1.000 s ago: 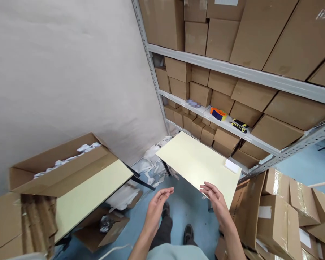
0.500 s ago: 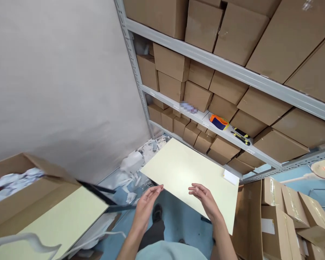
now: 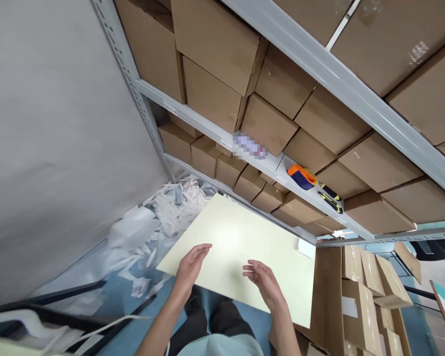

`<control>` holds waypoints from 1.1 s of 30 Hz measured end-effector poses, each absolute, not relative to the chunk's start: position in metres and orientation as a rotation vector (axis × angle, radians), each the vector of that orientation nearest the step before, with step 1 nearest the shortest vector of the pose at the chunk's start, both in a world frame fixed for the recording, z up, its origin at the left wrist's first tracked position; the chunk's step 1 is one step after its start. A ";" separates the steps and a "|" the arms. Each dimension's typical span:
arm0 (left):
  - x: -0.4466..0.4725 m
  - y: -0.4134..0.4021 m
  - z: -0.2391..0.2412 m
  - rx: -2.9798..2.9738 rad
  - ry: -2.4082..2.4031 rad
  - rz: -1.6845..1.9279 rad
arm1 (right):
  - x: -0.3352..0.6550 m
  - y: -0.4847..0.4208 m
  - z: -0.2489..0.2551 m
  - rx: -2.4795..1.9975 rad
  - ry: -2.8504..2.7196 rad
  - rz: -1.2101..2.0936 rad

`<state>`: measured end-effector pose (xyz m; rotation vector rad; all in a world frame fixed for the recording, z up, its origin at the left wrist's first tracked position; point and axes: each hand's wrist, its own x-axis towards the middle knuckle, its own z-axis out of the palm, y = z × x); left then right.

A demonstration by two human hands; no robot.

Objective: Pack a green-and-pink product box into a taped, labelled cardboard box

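Observation:
Both hands hover above a pale yellow tabletop [image 3: 222, 232] with nothing in them. My left hand [image 3: 193, 264] is over the near left part, its fingers stretched out and lying close together. Farther right, my right hand [image 3: 263, 282] has its fingers half curled and apart, palm turned toward the left hand. Close to the tabletop's right corner lies a small white rectangular block or pad [image 3: 305, 248]. On the shelf beyond sit an orange and dark blue tape dispenser [image 3: 302, 177] and black-and-yellow cutters [image 3: 331, 202].
Grey metal shelving [image 3: 203, 129] full of cardboard boxes [image 3: 270, 121] rises behind the tabletop. White paper scraps [image 3: 178, 207] lie on the floor to the left, by a grey wall [image 3: 59, 138]. An open carton [image 3: 328, 291] holding taped boxes [image 3: 361, 309] stands at the right.
My view has turned and moved closer to the tabletop and shelving. The open box at the left has left the view. Both hands are now over the tabletop, still empty.

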<state>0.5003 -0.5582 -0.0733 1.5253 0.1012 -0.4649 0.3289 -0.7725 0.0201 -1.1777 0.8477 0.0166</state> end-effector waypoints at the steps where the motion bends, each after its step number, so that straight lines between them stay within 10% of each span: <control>1: 0.511 -0.569 -0.086 1.603 0.066 -0.436 | 0.334 -0.776 0.009 -1.198 0.858 0.030; 15: 0.599 -0.627 -0.229 2.360 -0.583 0.200 | 0.427 -0.851 -0.193 -2.817 0.510 -0.253; 33: 0.599 -0.620 -0.202 2.404 -0.618 0.347 | 0.404 -0.838 -0.203 -2.978 0.530 -0.137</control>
